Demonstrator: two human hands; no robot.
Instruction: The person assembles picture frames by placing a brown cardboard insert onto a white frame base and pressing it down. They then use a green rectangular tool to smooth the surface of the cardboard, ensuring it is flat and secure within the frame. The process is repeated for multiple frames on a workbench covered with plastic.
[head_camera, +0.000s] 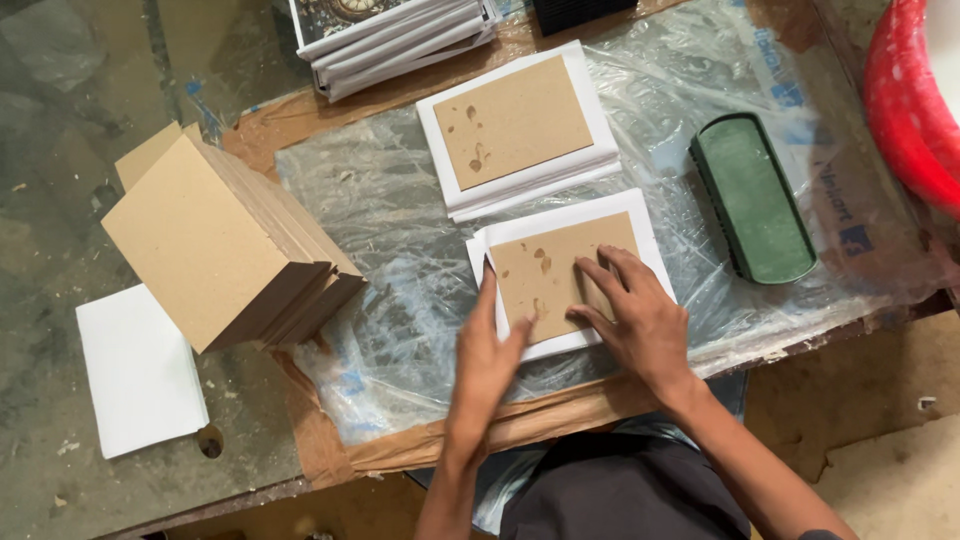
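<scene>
- A stack of white sheets (140, 370) lies flat at the far left of the table (60, 200), close to its near edge.
- Just right of it, a leaning pile of brown cardboard boards (225, 245) fans out, its lower corner over the clear plastic sheet (400, 230).
- The left hand (487, 355) is open, its edge set against the left side of the brown board (555, 275), fingers straight.
- That board rests on a white sheet (570, 235) near the table's front edge, with bare plastic to its left.
- The right hand (635, 310) lies open, fingers spread flat on the board.
- Behind, a second board on white sheets (518, 125) sits near.
- A green oblong brush (752, 197) lies right, apart from the hands.
- A red tub (905, 100) crowds the right corner.
</scene>
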